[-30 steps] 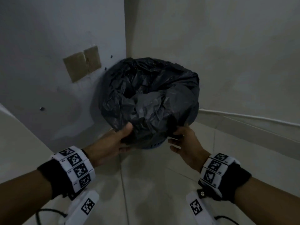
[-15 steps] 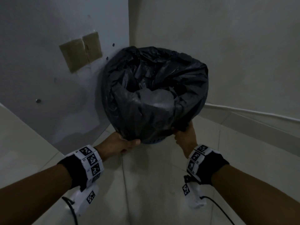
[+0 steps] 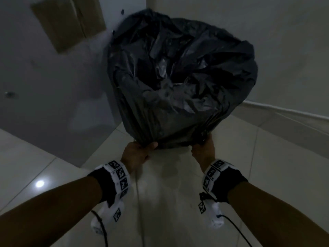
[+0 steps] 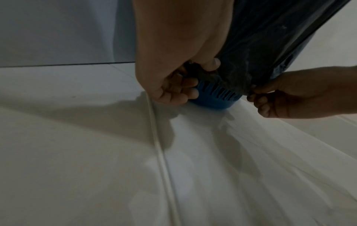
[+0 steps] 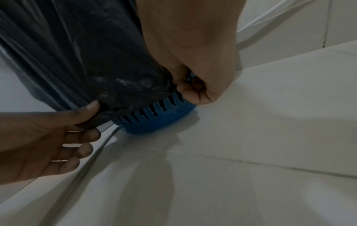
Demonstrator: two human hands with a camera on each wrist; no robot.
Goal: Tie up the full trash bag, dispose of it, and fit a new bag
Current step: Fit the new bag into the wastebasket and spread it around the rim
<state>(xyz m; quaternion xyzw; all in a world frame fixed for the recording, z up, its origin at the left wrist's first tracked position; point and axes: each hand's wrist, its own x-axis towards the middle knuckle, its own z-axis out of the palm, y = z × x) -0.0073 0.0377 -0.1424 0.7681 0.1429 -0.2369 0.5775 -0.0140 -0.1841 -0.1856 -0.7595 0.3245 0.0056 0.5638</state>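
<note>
I see black trash bag (image 3: 179, 72) draped over blue slotted bin (image 5: 154, 120), standing on tiled floor (image 3: 178, 202) in far wall corner. My left hand (image 3: 137, 154) pinches bag's lower hem at near left; right hand (image 3: 203, 148) pinches hem at near right. Both grips closed on plastic.

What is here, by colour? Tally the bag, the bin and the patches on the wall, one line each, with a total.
Black: 1, the trash bag, its hem pinched by the left hand and the right hand
Blue: 1, the slotted bin
Brown: 2, the wall patches
Total: 4
</note>
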